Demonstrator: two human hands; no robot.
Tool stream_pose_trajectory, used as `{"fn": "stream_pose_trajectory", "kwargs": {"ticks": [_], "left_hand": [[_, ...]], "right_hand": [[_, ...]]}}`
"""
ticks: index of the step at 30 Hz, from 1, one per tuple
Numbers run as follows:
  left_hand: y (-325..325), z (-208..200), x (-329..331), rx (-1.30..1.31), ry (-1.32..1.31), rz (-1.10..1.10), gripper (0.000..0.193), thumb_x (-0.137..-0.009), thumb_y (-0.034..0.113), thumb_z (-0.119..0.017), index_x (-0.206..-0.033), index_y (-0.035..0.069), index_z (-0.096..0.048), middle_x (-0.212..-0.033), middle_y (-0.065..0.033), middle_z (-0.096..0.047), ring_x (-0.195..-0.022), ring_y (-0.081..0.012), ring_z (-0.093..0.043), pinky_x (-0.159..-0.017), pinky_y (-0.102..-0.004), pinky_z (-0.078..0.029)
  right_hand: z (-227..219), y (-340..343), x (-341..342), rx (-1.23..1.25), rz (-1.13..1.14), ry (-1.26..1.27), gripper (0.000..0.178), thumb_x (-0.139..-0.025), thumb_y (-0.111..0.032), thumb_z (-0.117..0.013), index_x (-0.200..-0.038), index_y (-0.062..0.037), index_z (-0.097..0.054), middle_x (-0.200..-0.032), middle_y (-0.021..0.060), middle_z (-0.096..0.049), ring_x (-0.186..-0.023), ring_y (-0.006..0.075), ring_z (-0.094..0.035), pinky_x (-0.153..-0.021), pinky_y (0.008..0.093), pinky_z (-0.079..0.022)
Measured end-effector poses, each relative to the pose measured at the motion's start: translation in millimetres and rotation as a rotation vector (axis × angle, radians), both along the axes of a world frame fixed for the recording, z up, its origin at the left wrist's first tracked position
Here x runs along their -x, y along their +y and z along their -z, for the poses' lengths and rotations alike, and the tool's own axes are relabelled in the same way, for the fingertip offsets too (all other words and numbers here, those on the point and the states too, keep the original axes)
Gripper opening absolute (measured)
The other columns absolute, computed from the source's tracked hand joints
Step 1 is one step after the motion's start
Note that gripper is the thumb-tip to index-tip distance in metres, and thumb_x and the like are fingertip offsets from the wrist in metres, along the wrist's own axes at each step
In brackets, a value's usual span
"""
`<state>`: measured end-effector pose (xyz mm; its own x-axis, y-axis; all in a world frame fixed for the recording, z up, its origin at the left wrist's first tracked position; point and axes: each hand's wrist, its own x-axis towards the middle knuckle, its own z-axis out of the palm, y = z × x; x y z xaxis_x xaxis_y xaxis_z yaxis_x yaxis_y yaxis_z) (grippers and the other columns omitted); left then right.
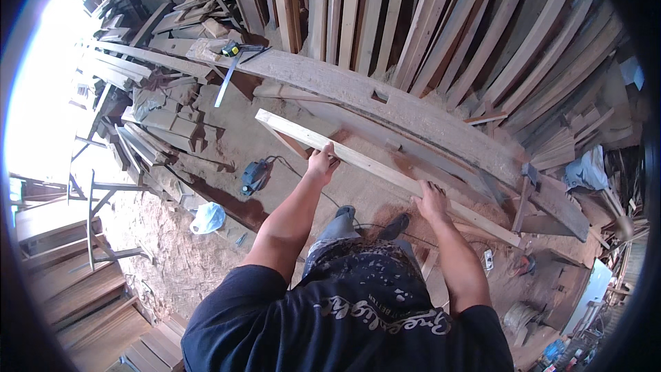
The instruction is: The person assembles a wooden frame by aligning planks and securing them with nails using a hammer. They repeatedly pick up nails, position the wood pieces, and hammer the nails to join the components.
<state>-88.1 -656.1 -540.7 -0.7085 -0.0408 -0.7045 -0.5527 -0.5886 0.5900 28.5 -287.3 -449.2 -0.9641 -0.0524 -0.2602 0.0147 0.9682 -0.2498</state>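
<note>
A pale wooden frame [375, 167] slants across the middle, its long bar running from upper left to lower right. A shorter piece [284, 139] joins it at the left end; the far end's joint is hard to make out. My left hand [321, 163] grips the long bar left of its middle, fingers wrapped round it. Farther right, my right hand [432, 201] is closed over the same bar. Just beyond lies a long plank bench [303, 69] with a square hole. On its left end rest a yellow-black tape measure [231, 49] and a metal rule [227, 83] sticking over the edge.
A blue power tool [256, 177] with a cord lies on the dusty floor, left of my feet [394, 226]. Near it is a plastic bag [208, 218]. Upright boards [375, 14] lean along the back. Stacked planks [165, 124] line the left; a clamp-like fixture [527, 182] crosses the bench's right end.
</note>
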Motion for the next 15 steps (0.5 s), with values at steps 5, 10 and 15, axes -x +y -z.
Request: {"fn": "stream_pose_trajectory", "kwargs": {"ticks": [5,10,15], "left_hand": [[-14.0,-11.4,-0.3,0.715,-0.031,0.127,0.085,-0.093,0.037,-0.079,-0.157,0.006,-0.031,-0.143,-0.0202,-0.053,-0.125,-0.0399,-0.059,-0.108,-0.0519,-0.047],[49.1,-88.7,-36.1,1.712,0.719,0.758,0.103,-0.082,0.061,-0.078,-0.163,0.016,-0.032,-0.165,-0.0210,-0.030,-0.155,-0.0409,-0.023,-0.123,-0.0712,-0.007],[90.7,-97.3,-41.5,1.807,0.919,1.353,0.080,-0.084,0.054,-0.079,-0.150,0.017,-0.051,-0.148,-0.0119,-0.055,-0.148,-0.0333,-0.040,-0.124,-0.0728,-0.004]], "right_hand": [[0.3,-9.6,1.9,0.044,0.019,0.103,0.061,-0.085,-0.032,-0.082,-0.138,-0.0148,-0.059,-0.135,0.0135,-0.064,-0.130,0.0363,-0.057,-0.111,0.0493,-0.042],[65.8,6.9,-34.2,-0.052,0.171,0.262,0.064,-0.087,-0.031,-0.080,-0.145,-0.0176,-0.057,-0.142,0.0103,-0.058,-0.137,0.0344,-0.049,-0.115,0.0515,-0.038],[-38.0,15.4,-39.6,0.203,0.238,0.411,0.060,-0.095,-0.038,-0.070,-0.149,-0.0147,-0.054,-0.148,0.0182,-0.054,-0.140,0.0418,-0.044,-0.121,0.0579,-0.030]]}}
